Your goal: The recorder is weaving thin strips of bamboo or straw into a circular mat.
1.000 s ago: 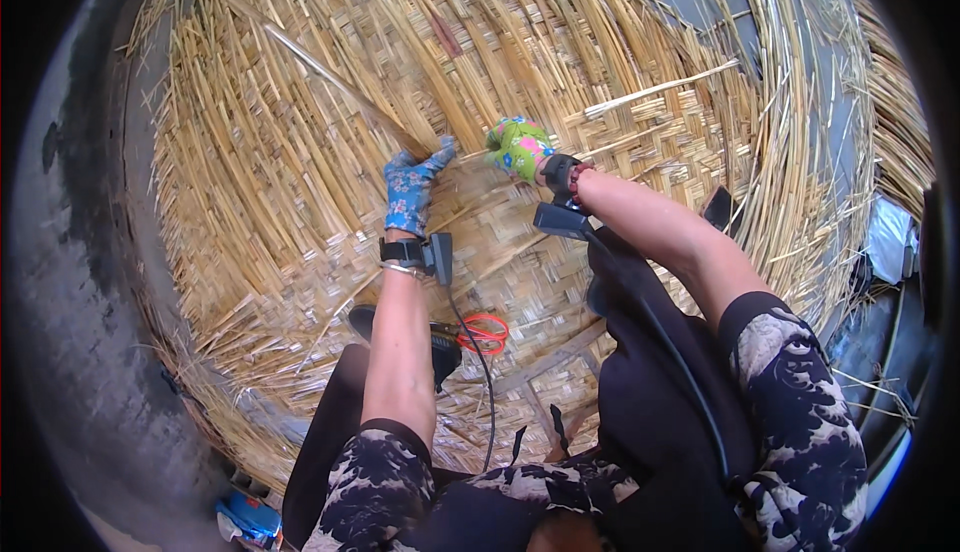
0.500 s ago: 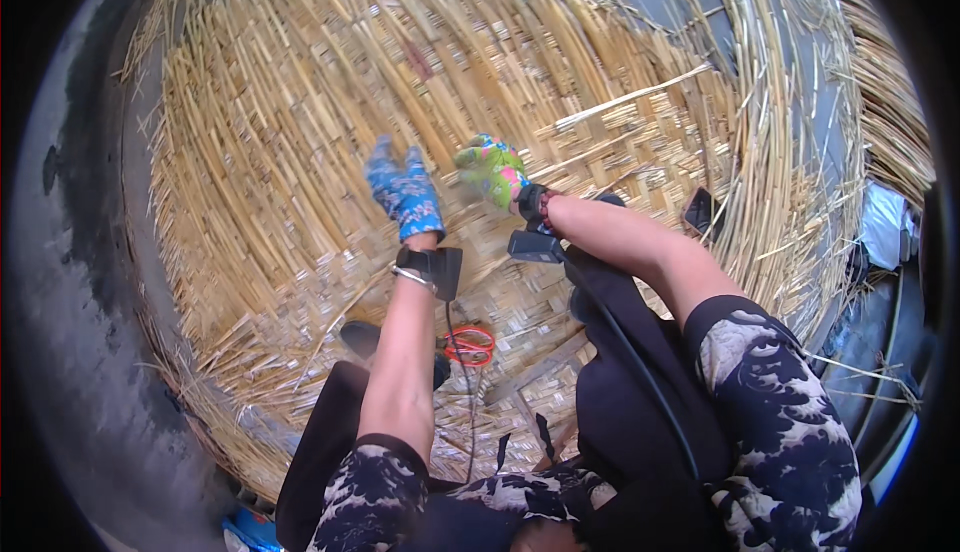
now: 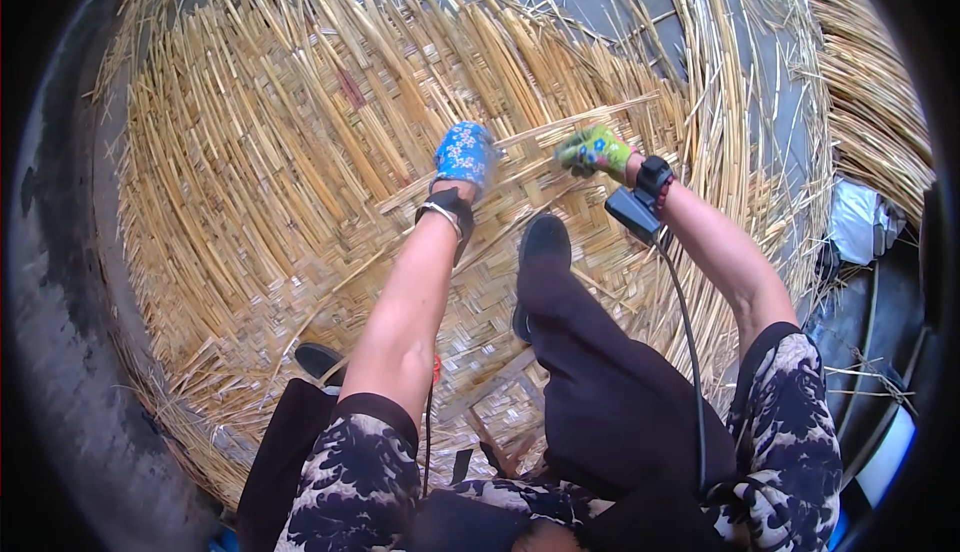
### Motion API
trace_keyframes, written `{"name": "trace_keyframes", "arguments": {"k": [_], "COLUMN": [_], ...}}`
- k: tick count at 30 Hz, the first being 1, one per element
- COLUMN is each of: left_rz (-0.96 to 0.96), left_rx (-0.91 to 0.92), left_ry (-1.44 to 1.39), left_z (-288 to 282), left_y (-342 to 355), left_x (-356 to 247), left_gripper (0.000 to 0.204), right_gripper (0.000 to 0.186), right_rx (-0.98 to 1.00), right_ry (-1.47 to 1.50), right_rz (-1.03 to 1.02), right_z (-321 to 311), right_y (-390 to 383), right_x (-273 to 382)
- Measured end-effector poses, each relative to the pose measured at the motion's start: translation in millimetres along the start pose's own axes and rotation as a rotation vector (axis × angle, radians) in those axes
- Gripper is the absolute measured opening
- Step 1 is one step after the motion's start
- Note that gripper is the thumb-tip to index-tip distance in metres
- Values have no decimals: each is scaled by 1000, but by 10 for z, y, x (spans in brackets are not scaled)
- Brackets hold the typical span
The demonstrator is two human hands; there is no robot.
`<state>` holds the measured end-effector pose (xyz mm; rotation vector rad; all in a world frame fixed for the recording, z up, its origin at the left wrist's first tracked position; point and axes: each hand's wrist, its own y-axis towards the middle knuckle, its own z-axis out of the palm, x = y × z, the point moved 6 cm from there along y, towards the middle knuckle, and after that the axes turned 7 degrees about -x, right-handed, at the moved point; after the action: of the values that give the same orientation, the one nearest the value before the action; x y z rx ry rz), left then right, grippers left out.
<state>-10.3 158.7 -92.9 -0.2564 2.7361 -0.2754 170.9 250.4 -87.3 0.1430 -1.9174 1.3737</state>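
My left hand point(image 3: 465, 155), in a blue flowered glove, is closed over a pale split-reed strip point(image 3: 405, 195) that slants across the woven mat point(image 3: 230, 172). Its fingertips are hidden beneath the hand. To its right, my right hand point(image 3: 597, 152) wears a green flowered glove and is low over the mat, beside the loose pale strips. Its fingers are bent but smeared by motion, so whether they grip a strip cannot be made out. Both wrists carry dark straps with small black boxes.
My shoe point(image 3: 545, 242) rests on the mat. A red-handled tool point(image 3: 437, 368) lies mostly hidden by my left forearm. Long loose reeds point(image 3: 745, 102) run along the right side, with a reed bundle point(image 3: 865, 82) beyond. A white bag point(image 3: 855, 222) lies at far right.
Both hands have moved right, the left also slightly farther away. The left hand's fingers have gone from spread to closed over a strip. My foot now shows farther forward on the mat.
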Motion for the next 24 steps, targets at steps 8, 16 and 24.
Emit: {"name": "trace_keyframes", "arguments": {"k": [8, 16, 24], "left_rz": [-418, -581, -554], "left_rx": [-288, -534, -558], "left_ry": [-168, -543, -666], "left_z": [-137, -89, -104], "left_y": [-205, -360, -461], "left_x": [68, 268, 313], "left_gripper": [20, 23, 24], "right_gripper": [44, 53, 43], "right_rx": [-36, -400, -379], "right_ry": [95, -568, -654], "right_rz": [-566, -385, -247], "right_z": [272, 635, 705], "right_y": [543, 760, 579], "right_x": [653, 793, 717]}}
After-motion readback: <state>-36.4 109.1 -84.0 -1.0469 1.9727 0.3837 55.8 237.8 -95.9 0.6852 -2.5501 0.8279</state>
